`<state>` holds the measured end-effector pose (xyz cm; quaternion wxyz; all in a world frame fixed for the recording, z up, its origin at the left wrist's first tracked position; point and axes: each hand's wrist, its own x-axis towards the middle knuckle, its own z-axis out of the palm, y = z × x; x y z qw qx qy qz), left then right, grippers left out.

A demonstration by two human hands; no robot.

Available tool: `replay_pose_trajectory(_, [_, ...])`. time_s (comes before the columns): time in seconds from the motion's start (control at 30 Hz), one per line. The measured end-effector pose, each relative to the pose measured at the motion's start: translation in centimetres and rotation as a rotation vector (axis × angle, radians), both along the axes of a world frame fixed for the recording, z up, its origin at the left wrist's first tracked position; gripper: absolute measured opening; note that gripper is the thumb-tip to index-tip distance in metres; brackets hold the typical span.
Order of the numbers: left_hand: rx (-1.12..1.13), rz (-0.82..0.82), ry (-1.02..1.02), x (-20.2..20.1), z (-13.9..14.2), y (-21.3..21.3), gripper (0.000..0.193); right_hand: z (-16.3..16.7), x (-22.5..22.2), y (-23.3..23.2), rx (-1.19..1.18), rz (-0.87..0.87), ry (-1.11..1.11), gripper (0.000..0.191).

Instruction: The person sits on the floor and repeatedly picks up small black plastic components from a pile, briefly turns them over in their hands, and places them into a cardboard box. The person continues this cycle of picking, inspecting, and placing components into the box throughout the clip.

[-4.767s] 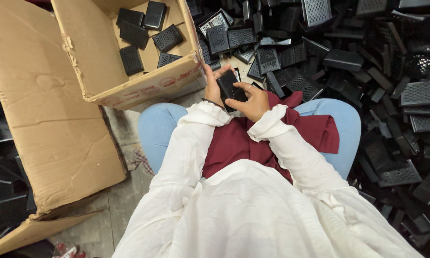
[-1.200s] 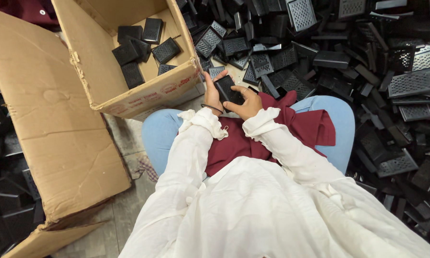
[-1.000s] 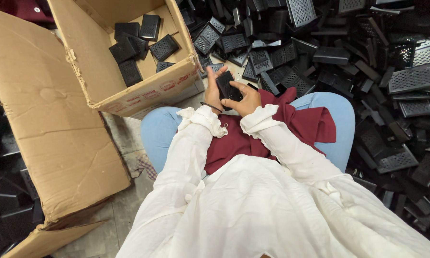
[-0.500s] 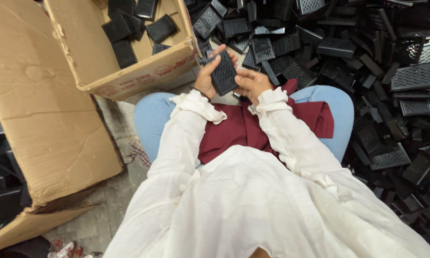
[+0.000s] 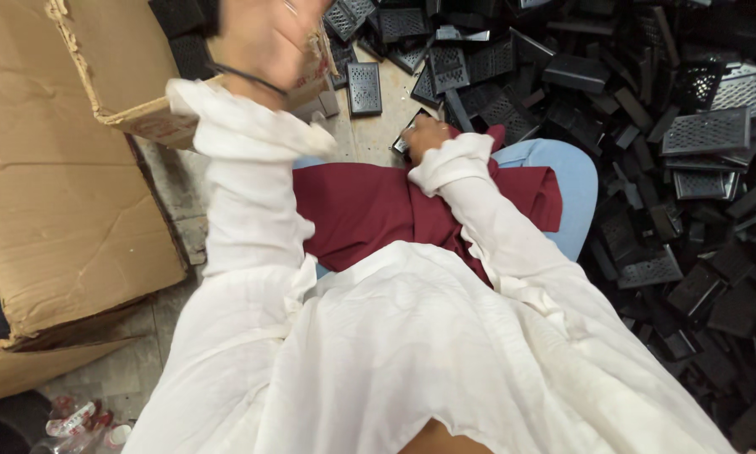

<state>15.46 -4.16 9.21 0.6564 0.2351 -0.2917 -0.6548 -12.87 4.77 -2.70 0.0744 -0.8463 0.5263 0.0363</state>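
Note:
My left hand [image 5: 270, 35] is raised and blurred by motion, above the near wall of a cardboard box [image 5: 147, 118]. Its fingers are spread and I see nothing in it. A thin black band circles its wrist. My right hand [image 5: 430, 134] is low by my knee, at the edge of the heap of black plastic parts [image 5: 697, 134]. Its fingers curl onto a small black plastic part [image 5: 401, 141] on the floor. White sleeves cover both arms, and a dark red cloth [image 5: 370, 202] lies across my lap.
A large flattened cardboard sheet [image 5: 58, 219] lies to the left of the box. A black perforated plate [image 5: 364, 87] rests on the bare concrete floor between box and heap. Black parts fill the whole right side. Small bottles [image 5: 79, 420] lie at the bottom left.
Both hands held one black part in front of me. Now they have split: the left swung up over the box, the right dropped to the parts by my knee. The camera moved closer.

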Motion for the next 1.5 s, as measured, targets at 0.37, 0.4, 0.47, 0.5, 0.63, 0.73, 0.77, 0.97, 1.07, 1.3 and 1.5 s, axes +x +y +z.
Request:
replay_pose_trajectory(0.37, [-0.041,0.098,-1.517,-10.9,-14.7,2.3,0.018,0.6,-5.0,-3.4,-0.072,-0.055,-0.421,0.027])
replay_pose_trajectory(0.4, [-0.001,0.000,-1.647,-11.8,-14.6,1.5,0.019,0.5,-6.6,-4.5,-0.080,-0.117,-0.648,0.024])
replay_pose_trajectory(0.47, [0.075,-0.212,-1.903,-14.4,-14.1,0.1,0.022,0.2,-9.9,-5.5,-0.008,-0.308,-1.071,0.018])
replay_pose_trajectory(0.5, [0.056,-0.262,-1.964,-15.9,-14.2,-0.2,0.036,0.0,-11.0,-5.9,0.049,-0.338,-1.231,0.022])
replay_pose_trajectory(0.63, [-0.164,-0.296,-2.265,-20.9,-12.8,0.8,0.077,-0.2,-16.3,-6.7,0.179,-0.569,-1.591,0.035])
replay_pose_trajectory(0.73, [-0.123,-0.437,-2.329,-21.1,-12.6,1.7,0.101,-0.3,-18.2,-7.6,0.197,-0.724,-1.548,0.036])
replay_pose_trajectory(0.77, [-0.056,-0.523,-2.317,-20.6,-12.7,1.7,0.111,-0.3,-18.1,-8.0,0.201,-0.754,-1.522,0.036])
replay_pose_trajectory(0.97, [0.387,-0.279,-1.780,-16.4,-14.9,-1.2,0.082,0.4,-12.9,-9.4,0.208,-0.637,-1.387,0.049])
replay_pose_trajectory(1.07, [0.134,0.156,-1.787,-14.6,-14.5,-1.3,0.062,1.8,-13.3,-8.7,-0.141,-0.477,-1.244,0.044])
replay_pose_trajectory(1.3, [0.331,0.187,-0.142,-12.9,-12.7,3.2,0.043,0.3,-7.8,-9.7,-0.348,-0.017,-0.248,0.012])
replay_pose_trajectory(1.5, [0.030,-0.282,0.390,-10.0,-7.4,3.8,0.069,-1.0,-2.2,-11.6,-0.828,0.055,0.128,0.032])
